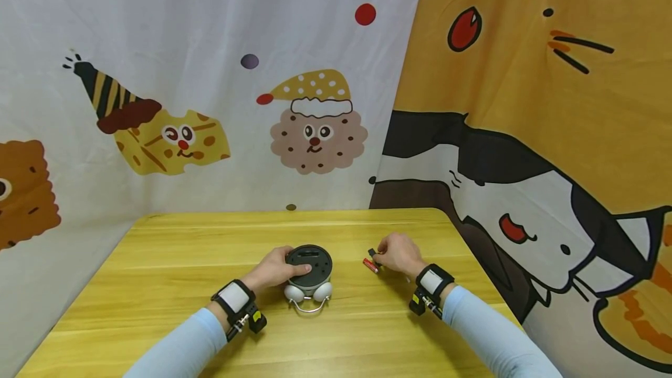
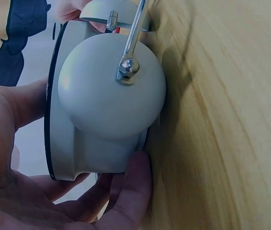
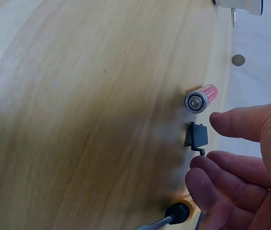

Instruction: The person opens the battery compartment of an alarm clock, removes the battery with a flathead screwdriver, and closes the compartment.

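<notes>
A white twin-bell alarm clock point(image 1: 317, 280) has its black back upward and its bells toward me. My left hand point(image 1: 273, 268) grips it from the left, thumb over the back, other fingers curled round the side, as the left wrist view shows at the white bell point(image 2: 111, 86). On the right, my right hand point(image 1: 401, 254) is at a small black battery cover point(image 3: 200, 135); thumb and fingers are apart on either side of it. A red battery point(image 1: 370, 265) lies beside the cover. Under the right hand is a screwdriver point(image 3: 177, 213) with an orange and black handle.
The wooden table point(image 1: 210, 238) reaches back to a white curtain point(image 1: 210, 28) with cartoon prints. To the right hangs an orange cat-print curtain point(image 1: 514, 74). A wrist camera point(image 1: 257, 321) is strapped below my left wrist, another point(image 1: 417, 303) below my right.
</notes>
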{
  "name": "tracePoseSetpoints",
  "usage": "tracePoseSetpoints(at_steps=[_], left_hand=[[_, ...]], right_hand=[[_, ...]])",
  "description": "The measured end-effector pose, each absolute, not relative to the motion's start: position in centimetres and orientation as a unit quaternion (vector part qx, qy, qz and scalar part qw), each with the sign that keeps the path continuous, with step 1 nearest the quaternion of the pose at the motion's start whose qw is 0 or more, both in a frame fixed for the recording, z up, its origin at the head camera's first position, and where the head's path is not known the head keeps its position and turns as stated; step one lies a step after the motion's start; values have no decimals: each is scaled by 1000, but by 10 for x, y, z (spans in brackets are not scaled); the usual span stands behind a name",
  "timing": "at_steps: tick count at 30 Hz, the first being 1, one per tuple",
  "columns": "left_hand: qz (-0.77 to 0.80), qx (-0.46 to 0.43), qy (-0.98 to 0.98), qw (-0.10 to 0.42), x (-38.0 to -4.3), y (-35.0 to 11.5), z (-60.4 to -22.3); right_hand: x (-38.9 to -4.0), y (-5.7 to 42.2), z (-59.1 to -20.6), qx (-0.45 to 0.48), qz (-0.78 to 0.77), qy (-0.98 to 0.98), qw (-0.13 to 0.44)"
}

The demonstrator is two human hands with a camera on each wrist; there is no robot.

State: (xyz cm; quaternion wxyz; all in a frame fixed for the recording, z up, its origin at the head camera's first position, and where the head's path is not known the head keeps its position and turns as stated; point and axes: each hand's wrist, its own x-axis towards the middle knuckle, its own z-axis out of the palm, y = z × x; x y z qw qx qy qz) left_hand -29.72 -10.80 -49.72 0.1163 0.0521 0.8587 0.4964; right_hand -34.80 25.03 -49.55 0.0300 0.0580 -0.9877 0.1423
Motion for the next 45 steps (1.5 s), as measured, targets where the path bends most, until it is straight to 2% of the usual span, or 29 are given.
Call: tracePoseSetpoints(at_steps=[18, 45], left_hand=[[495, 50, 860, 114, -297, -108, -498], [498, 52, 857, 121, -299, -109, -497]], right_hand=[[-353, 246, -501, 32, 130, -991, 1], [-352, 241, -503, 50, 160, -985, 43]])
